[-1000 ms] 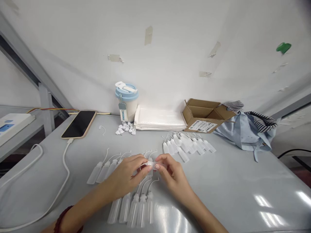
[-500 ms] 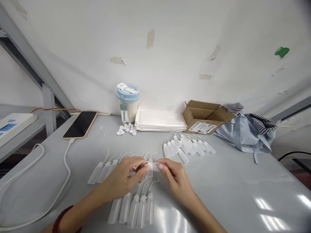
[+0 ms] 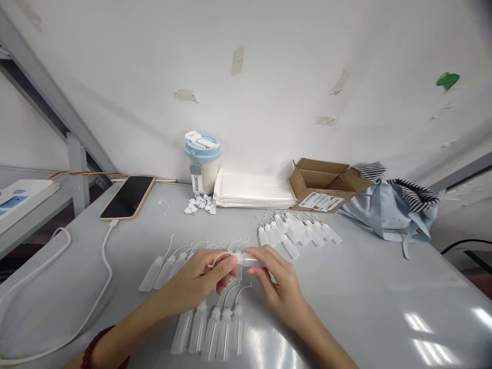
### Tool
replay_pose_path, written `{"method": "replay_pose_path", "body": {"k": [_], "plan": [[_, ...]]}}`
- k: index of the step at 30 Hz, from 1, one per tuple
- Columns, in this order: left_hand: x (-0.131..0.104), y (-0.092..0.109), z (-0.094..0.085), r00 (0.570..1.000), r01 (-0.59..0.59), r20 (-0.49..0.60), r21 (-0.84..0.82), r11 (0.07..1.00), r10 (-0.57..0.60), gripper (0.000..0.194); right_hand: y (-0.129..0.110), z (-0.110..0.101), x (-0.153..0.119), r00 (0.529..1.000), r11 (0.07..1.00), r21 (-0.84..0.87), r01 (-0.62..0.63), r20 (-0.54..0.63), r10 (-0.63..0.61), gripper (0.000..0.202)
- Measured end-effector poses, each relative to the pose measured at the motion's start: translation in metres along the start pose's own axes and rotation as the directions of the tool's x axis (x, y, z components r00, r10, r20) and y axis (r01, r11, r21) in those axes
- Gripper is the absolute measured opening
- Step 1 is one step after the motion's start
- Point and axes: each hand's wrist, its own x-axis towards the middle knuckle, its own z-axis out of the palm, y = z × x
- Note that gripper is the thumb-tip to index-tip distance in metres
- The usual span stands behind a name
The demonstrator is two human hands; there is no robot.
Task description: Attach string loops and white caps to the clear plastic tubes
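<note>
Between my hands lies a small translucent plastic bottle [image 3: 251,260], held nearly level above the table. My left hand [image 3: 207,270] pinches its white cap end, from which a thin curved strap runs back over the fingers. The fingers of my right hand [image 3: 279,274] are closed around the bottle's body. Below my hands a row of similar bottles [image 3: 212,335] lies on the table, their thin white straps pointing away from me. Another row of bottles [image 3: 165,271] lies farther off, partly hidden behind my left hand.
More bottles [image 3: 292,230] are heaped at centre right, before an open cardboard box [image 3: 323,187] and a stack of white packets [image 3: 253,190]. Small white caps [image 3: 200,204] lie by a cup [image 3: 203,164]. A phone [image 3: 127,197] with a cable [image 3: 105,256] sits left; a blue cloth bag [image 3: 384,210] lies right.
The fingers of my right hand have shifted their hold, and more of the bottle's body shows. My left hand keeps pinching the cap end, its fingers slightly moved.
</note>
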Motion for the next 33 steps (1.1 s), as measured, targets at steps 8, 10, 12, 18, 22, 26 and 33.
{"method": "replay_pose_path", "body": {"k": [8, 10, 12, 18, 22, 26, 33], "plan": [[0.000, -0.004, 0.012, 0.978, -0.135, -0.129, 0.223, 0.966, 0.166, 0.027, -0.007, -0.003, -0.001, 0.983, 0.982, 0.092, -0.164, 0.096, 0.155, 0.025], [-0.001, -0.004, 0.011, 0.972, -0.173, -0.108, 0.269, 0.947, 0.208, 0.022, -0.009, -0.002, -0.001, 0.981, 0.979, 0.119, -0.166, 0.121, 0.152, 0.025], [-0.001, -0.002, 0.009, 0.978, -0.182, -0.051, 0.265, 0.947, 0.202, 0.019, -0.009, -0.001, -0.001, 0.984, 0.980, 0.123, -0.153, 0.115, 0.139, 0.025], [0.001, 0.003, 0.004, 0.982, -0.159, -0.054, 0.283, 0.946, 0.181, 0.036, -0.007, -0.001, 0.000, 0.988, 0.988, 0.097, -0.119, 0.109, 0.108, 0.027], [0.003, -0.004, 0.008, 0.970, -0.209, -0.030, 0.400, 0.892, 0.241, 0.041, -0.009, -0.005, 0.002, 0.950, 0.934, 0.222, -0.278, 0.207, 0.234, 0.028], [0.003, -0.018, 0.013, 0.922, -0.323, -0.006, 0.541, 0.777, 0.387, 0.038, -0.008, -0.006, 0.004, 0.871, 0.815, 0.323, -0.482, 0.275, 0.407, 0.031], [0.009, -0.013, -0.008, 0.943, -0.150, -0.192, 0.483, 0.863, 0.272, 0.026, -0.001, -0.010, 0.006, 0.878, 0.859, 0.179, -0.479, 0.114, 0.466, 0.032]]}}
